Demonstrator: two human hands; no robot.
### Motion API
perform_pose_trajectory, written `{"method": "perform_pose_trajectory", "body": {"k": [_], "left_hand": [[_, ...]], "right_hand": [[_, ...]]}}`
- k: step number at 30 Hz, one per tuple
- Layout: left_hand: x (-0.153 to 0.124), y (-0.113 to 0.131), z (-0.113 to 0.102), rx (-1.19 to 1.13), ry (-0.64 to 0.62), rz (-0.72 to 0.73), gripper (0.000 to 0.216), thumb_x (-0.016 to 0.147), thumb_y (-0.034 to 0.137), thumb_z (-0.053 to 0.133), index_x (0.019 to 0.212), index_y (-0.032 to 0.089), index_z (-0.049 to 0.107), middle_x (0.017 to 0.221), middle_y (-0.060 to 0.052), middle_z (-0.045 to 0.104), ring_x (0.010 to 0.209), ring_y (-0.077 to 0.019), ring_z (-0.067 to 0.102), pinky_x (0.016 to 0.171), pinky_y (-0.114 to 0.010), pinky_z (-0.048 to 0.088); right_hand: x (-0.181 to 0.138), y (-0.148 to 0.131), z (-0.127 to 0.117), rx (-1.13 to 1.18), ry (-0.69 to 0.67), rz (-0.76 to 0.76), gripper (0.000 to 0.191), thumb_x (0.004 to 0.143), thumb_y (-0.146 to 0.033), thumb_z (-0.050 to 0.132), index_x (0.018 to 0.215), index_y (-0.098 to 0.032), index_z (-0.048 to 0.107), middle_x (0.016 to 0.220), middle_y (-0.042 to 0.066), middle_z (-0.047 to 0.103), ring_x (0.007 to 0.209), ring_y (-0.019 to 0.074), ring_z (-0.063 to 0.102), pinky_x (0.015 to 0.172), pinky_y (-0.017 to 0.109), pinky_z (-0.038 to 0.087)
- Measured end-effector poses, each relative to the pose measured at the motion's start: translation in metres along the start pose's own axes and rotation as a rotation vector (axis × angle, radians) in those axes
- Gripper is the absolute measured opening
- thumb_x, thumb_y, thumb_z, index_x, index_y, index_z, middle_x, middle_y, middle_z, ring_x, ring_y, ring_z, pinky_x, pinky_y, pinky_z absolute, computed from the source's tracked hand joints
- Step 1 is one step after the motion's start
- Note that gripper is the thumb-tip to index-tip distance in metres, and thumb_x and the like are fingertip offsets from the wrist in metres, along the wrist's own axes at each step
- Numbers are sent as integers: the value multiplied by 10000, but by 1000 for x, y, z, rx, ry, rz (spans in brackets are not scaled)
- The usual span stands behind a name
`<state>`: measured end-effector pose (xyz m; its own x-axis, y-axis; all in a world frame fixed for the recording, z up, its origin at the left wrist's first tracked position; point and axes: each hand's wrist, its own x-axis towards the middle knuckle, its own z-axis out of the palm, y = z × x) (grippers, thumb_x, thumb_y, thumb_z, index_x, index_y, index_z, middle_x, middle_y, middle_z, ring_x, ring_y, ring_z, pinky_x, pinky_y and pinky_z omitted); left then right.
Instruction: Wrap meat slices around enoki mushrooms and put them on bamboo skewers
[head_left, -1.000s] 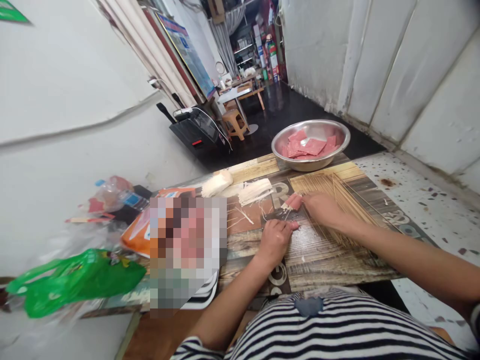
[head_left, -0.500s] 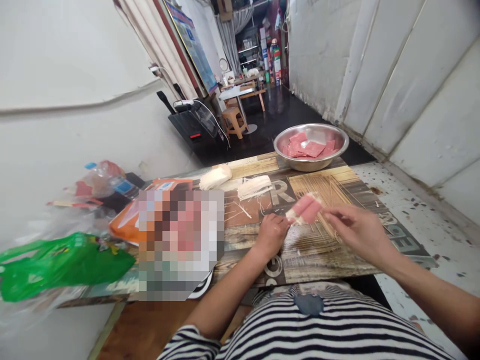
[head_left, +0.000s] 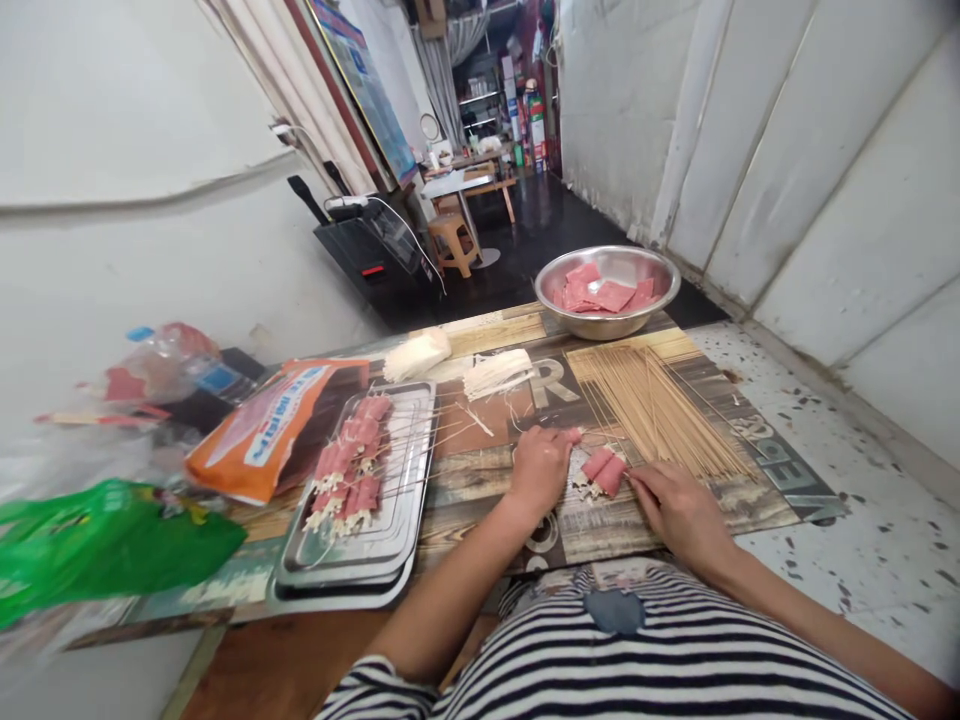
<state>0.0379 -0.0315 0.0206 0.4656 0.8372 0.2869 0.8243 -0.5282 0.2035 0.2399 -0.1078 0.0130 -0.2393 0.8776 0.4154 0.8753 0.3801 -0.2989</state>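
My left hand (head_left: 541, 468) rests curled on the table mat, its fingertips by a pink meat roll (head_left: 602, 471) with white mushroom ends showing. My right hand (head_left: 675, 505) lies just right of the roll, fingers pinched at its edge; I cannot tell whether a skewer is in them. A spread of bamboo skewers (head_left: 652, 405) lies beyond my right hand. Two bundles of enoki mushrooms (head_left: 496, 372) sit further back. A steel bowl (head_left: 607, 290) holds pink meat slices at the far edge.
A steel tray (head_left: 360, 520) on the left holds several skewered meat rolls. An orange packet (head_left: 262, 430) lies beside it, and a green plastic bag (head_left: 105, 545) with other bags at far left. The table edge is near my striped shirt. A white wall stands at right.
My right hand has come down and toward me, bringing the meat roll from the air onto the mat. The left hand stayed nearly in place.
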Motion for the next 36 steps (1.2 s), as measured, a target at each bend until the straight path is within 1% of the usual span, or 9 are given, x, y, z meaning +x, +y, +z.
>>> {"method": "perform_pose_trajectory", "body": {"k": [6,12,17,22,26,29,32,36], "left_hand": [[3,-3,-2,23,-37,19,247,957,214,466,951,183,711,802,-56,692,746,-183,575,708,-316,418],[2,-3,-2,38,-44,34,230,949,201,482,984,199,709,794,-47,687,738,-183,577,691,-307,415],[2,-3,-3,35,-55,28,239,955,215,472,975,185,708,785,-54,681,726,-188,567,688,-312,413],[3,-4,-2,4,-79,30,234,955,222,479,1006,179,703,818,-55,693,733,-186,566,696,-312,411],[4,-6,-4,-2,-120,39,265,961,223,461,924,154,714,812,-61,696,724,-191,563,700,-320,410],[5,-7,-7,-19,-132,64,284,962,197,439,914,141,714,810,-68,696,725,-191,565,708,-316,414],[6,-10,-9,-59,-136,95,308,963,177,411,922,140,714,799,-73,692,709,-183,564,706,-306,416],[6,-14,-7,-107,-139,133,324,961,176,402,878,147,714,773,-71,687,680,-169,568,695,-296,414]], "right_hand": [[2,-4,7,-6,5,6,294,964,-224,412,828,-158,664,776,70,631,746,186,564,685,290,417],[8,-7,8,-9,5,1,282,956,-201,435,801,-162,667,752,54,624,732,177,561,682,279,401],[12,-10,7,-38,-38,0,273,943,-187,454,766,-165,661,731,46,605,709,180,546,649,286,384],[15,-12,9,-42,-79,15,258,935,-165,464,757,-155,651,744,51,596,729,178,548,665,284,388],[19,-12,16,-31,-18,-39,236,934,-148,462,789,-143,649,743,51,594,738,176,541,674,279,392],[22,-11,22,-36,28,-77,232,934,-140,462,781,-136,636,735,50,590,730,171,535,676,277,392],[26,-10,24,-38,20,-87,230,933,-134,462,772,-134,626,742,55,590,729,172,533,686,279,398],[30,-10,27,-29,16,-99,238,939,-132,443,781,-139,620,750,58,595,735,174,531,690,283,410]]}}
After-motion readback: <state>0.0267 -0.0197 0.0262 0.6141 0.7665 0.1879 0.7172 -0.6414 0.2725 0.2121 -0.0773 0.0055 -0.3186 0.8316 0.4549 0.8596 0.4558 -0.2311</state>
